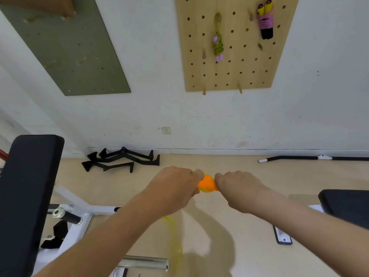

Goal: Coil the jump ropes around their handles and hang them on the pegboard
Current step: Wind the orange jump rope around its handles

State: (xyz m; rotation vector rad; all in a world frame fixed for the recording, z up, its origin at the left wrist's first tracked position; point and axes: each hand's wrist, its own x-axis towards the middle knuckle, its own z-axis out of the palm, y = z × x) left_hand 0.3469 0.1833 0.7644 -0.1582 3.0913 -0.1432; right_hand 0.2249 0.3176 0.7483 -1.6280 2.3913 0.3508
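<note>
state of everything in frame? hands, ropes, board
left hand: grips orange handle
right hand: grips the handle's other end
orange handle: held between both hands, above the floor
yellow rope: hangs loose below the hands, blurred, not yet fully coiled
green rope: coiled, hanging on pegboard
pink rope: coiled round its handles, hanging on the pegboard
peg: empty

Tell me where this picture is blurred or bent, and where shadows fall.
Head view: the yellow rope below the left hand is motion-blurred; the wooden pegboard leans from wide-angle distortion; soft arm shadows lie on the floor.
</note>
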